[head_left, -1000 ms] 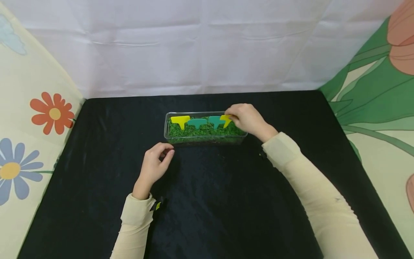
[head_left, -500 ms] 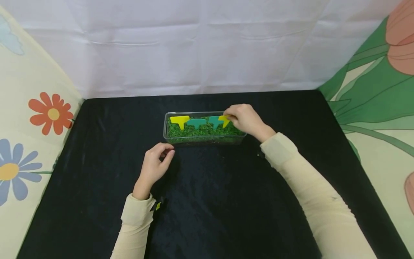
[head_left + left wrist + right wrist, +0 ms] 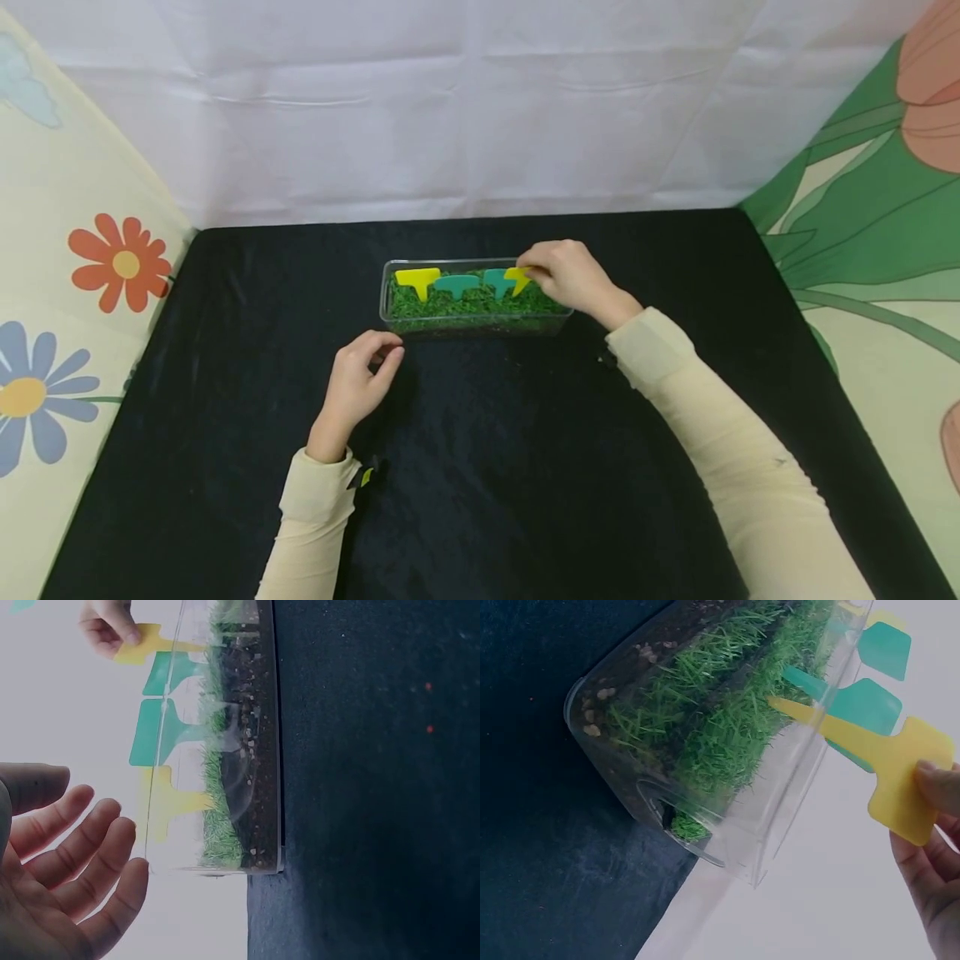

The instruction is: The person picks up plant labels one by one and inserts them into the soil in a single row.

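A clear plastic planter box (image 3: 480,323) filled with green grass over dark soil stands on the black cloth. My right hand (image 3: 572,275) pinches the wide head of a yellow plant label (image 3: 911,761) between thumb and fingers; its pointed tip is at the grass, and how deep it goes I cannot tell. Two teal plant labels, one of them the right teal label (image 3: 497,282), and another yellow plant label (image 3: 417,281) stand upright in the grass to its left. My left hand (image 3: 358,379) rests near the box's front left corner, fingers loosely bent, holding nothing.
Black cloth (image 3: 480,483) covers the table around the box. A white sheet (image 3: 480,108) hangs behind it. Flower-printed panels border the left and right sides.
My right hand has shifted slightly left with the yellow plant label, which now overlaps more of the right teal label. My left hand has stayed in place.
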